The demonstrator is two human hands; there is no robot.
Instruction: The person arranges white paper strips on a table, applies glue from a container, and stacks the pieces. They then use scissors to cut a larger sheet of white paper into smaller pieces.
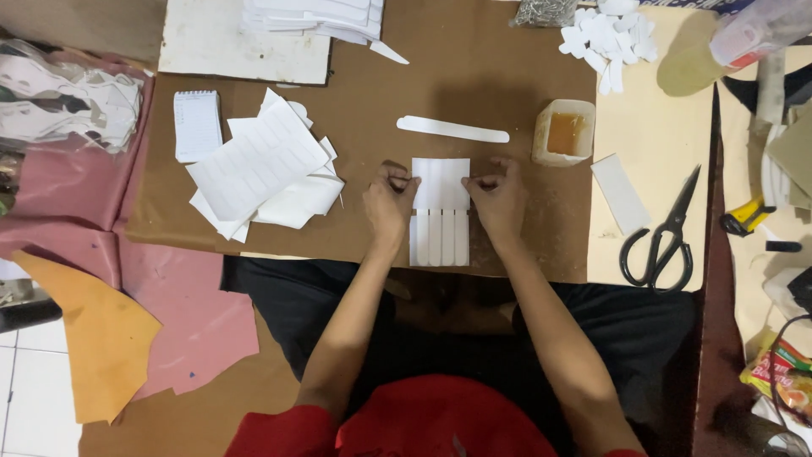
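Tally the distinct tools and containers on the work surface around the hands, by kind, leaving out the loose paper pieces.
Scissors: 1
Plastic tub of amber liquid: 1
Small notepad: 1
Bottle lying at the top right: 1
Total: 4
Both hands, left hand and right hand, press on the white strip sheet.

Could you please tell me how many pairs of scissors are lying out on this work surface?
1. The black-handled scissors lie on the pale board at the right, beyond the right hand, blades pointing away from the person. Others could be hidden in the clutter at the far right.
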